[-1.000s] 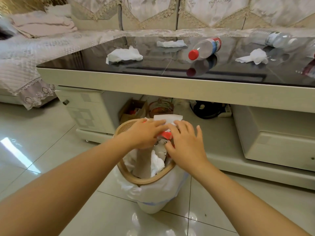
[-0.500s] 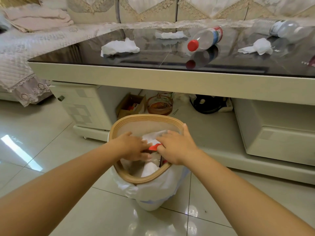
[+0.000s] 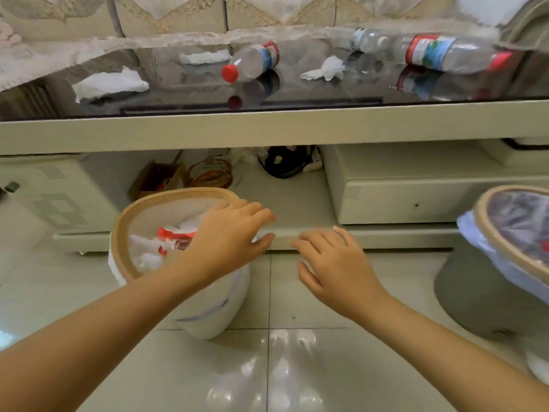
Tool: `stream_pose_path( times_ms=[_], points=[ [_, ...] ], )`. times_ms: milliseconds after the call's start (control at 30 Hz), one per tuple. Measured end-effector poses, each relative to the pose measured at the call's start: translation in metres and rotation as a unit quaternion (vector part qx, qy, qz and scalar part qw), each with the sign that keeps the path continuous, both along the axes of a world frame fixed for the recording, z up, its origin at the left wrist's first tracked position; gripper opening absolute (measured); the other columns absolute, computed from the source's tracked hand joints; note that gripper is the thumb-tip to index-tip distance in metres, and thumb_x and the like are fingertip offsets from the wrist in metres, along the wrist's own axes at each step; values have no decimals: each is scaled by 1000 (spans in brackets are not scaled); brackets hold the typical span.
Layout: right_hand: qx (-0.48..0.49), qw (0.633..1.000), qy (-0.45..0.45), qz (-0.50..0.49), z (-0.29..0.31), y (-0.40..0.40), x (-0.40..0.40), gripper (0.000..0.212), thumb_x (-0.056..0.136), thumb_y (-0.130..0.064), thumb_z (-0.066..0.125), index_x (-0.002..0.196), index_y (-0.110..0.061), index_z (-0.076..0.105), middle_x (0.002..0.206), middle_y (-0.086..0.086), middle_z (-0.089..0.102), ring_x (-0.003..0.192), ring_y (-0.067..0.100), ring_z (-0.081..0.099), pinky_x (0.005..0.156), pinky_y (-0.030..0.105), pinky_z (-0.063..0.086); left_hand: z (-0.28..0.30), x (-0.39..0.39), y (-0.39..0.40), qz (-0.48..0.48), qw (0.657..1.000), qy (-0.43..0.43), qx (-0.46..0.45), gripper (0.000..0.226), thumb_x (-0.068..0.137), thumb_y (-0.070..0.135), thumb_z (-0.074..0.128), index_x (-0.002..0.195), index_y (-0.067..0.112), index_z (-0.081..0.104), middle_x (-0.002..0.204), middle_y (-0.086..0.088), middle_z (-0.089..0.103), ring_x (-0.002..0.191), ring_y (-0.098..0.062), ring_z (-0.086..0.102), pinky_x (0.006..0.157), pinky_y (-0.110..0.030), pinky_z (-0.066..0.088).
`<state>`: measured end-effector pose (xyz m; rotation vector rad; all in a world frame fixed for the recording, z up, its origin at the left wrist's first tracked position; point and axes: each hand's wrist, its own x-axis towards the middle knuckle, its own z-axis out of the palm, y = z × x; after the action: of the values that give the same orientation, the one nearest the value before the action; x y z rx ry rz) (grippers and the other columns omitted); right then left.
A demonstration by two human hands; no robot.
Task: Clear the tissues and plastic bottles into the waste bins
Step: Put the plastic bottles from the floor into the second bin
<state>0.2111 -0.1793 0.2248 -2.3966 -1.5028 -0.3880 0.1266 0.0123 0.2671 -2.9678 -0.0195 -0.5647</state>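
A white waste bin point(image 3: 208, 310) with a tan rim stands on the floor at left, holding tissues and red-and-white wrappers. My left hand point(image 3: 228, 242) hovers over its right rim, fingers apart, empty. My right hand point(image 3: 332, 263) is open over the floor to the bin's right. A second bin point(image 3: 481, 295), grey with a tan rim, stands at the right edge. On the dark glass table point(image 3: 297, 93) lie three plastic bottles: a red-capped one point(image 3: 252, 62), a large one point(image 3: 454, 53) and a small clear one point(image 3: 367, 40). Tissues lie at left point(image 3: 111, 83), at the back point(image 3: 205, 57) and in the middle point(image 3: 326, 69).
Under the table top a shelf holds a cardboard box point(image 3: 157, 179), an amber glass dish point(image 3: 212, 173) and a black cable coil point(image 3: 285, 162). Drawer units point(image 3: 416, 188) flank the shelf. A sofa with lace covers point(image 3: 178, 22) runs behind the table. The floor is glossy tile.
Both hands have come up out of the left bin and let go of the tissue and wrapper, which now lie inside. The view has shifted right, showing the second bin.
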Motion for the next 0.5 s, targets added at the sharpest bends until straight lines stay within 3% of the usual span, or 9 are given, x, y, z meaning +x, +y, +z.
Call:
stream_pose_path(
  times_ms=[233,367,500],
  points=[
    [-85,990,21,-106,-34,-145,-6,36,86,-34,47,117,-20,60,113,1,64,102,21,59,90,42,45,-53,52,-133,-126,984,125,0,32,86,40,61,113,23,65,106,3,68,93,-21,65,73,-33,47],
    [-136,970,55,-192,-56,-222,-13,37,86,-36,42,115,-21,60,113,1,63,104,21,59,96,45,43,-82,79,-213,-194,966,173,6,40,94,45,45,130,27,50,126,6,57,113,-18,54,89,-34,41],
    [-153,946,69,-278,-82,-300,-24,37,84,-34,43,110,-18,63,107,3,65,97,25,61,89,45,46,-114,100,-288,-244,945,217,10,43,94,45,44,133,25,47,128,3,55,113,-21,53,88,-34,40]
  ],
)
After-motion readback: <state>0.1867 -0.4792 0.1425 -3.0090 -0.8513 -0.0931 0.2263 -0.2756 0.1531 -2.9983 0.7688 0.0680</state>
